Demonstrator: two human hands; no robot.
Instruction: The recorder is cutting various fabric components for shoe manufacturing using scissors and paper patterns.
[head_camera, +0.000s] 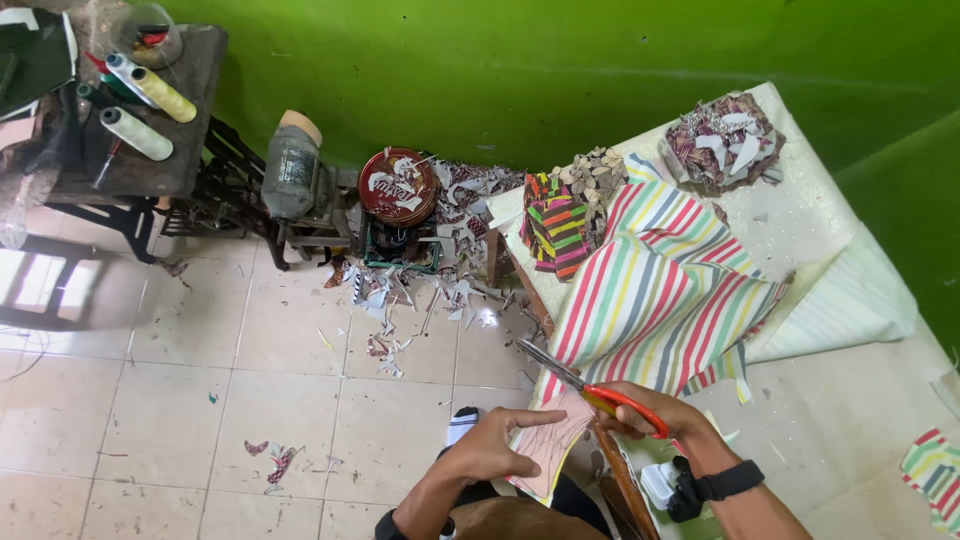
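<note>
A pale worktop (820, 400) carries a big striped cloth (660, 300) that hangs over its near edge. At that edge the left hand (490, 450) lies flat, grip released, on a pinkish paper pattern (550, 445). The right hand (655, 410), grip clenched, holds red-handled scissors (590, 385), their blades open over the cloth.

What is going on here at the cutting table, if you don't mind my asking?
A person is cutting fabric. Their right hand works red-handled scissors, blades open, at the edge of a striped cloth that lies on the table. Their left hand presses flat on a pinkish pattern piece at the table's edge. Scraps litter the tiled floor.
</note>
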